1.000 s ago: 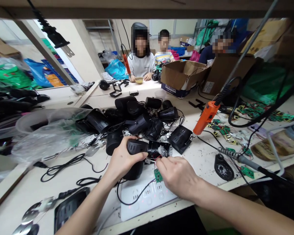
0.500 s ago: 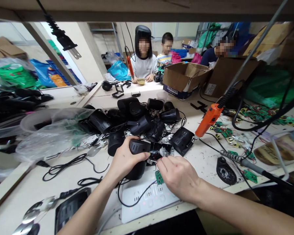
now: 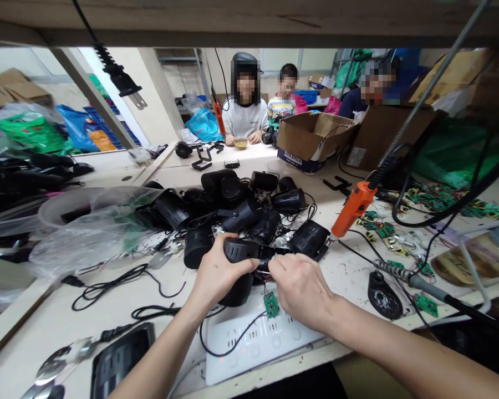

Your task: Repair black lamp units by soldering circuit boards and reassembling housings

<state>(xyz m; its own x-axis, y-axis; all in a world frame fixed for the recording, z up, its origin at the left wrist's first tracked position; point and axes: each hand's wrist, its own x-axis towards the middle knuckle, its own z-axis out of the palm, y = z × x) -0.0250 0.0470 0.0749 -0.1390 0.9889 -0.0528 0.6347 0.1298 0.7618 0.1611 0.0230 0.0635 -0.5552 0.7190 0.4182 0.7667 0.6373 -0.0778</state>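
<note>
The black housing [image 3: 238, 260] sits at the near edge of the pile of black housings [image 3: 237, 205], just above the white power strip [image 3: 258, 338] that lies at the front of the workbench [image 3: 349, 271]. The left hand [image 3: 216, 274] wraps around it, fingers curled tight over its top and side. The right hand [image 3: 301, 288] meets it from the right, thumb and forefinger pressed together on something small at the housing's open end; what they pinch is too small to tell. A small green circuit board [image 3: 270, 305] dangles on thin wires just below the housing, over the power strip.

Containers: an open cardboard box [image 3: 311, 138] stands beyond the pile, at the far right of it; its contents are hidden by the flaps. A clear plastic bag [image 3: 87, 227] lies left of the pile, with dark parts and something green showing dimly through it. A small bowl [image 3: 240, 143] rests on the far table behind the pile, in front of a seated person [image 3: 245, 111].

Around the pile: an orange electric screwdriver [image 3: 353, 202] hangs on a cable to its right, tip close to the nearest housing there. Further right lie scattered green circuit boards [image 3: 378, 227] and a soldering iron [image 3: 403, 274] beside its round black stand [image 3: 383, 296]. Black cables [image 3: 120, 282] loop across the bench left of the held housing, and a black plug [image 3: 118, 77] hangs from the shelf above.
</note>
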